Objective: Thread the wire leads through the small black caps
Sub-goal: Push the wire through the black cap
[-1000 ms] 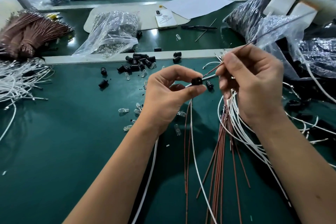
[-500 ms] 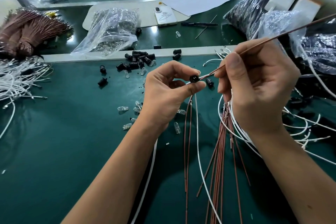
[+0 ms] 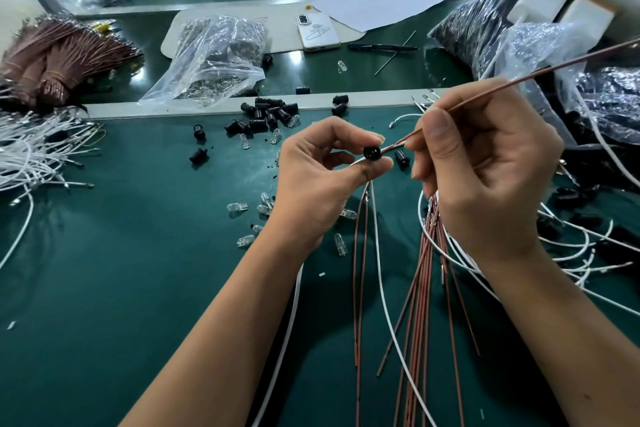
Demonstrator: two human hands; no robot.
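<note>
Both hands pinch: left (image 3: pixel 322 180) black cap (image 3: pixel 372 153), right (image 3: pixel 485 163) brown wire (image 3: pixel 519 81); green bench (image 3: pixel 104 288), probably workshop.

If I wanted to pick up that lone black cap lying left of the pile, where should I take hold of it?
Probably pinch the black cap across its barrel-shaped body, coming straight down from above. It lies on its side on the green mat, apart from the pile of caps, so both sides look free for fingertips.
</note>
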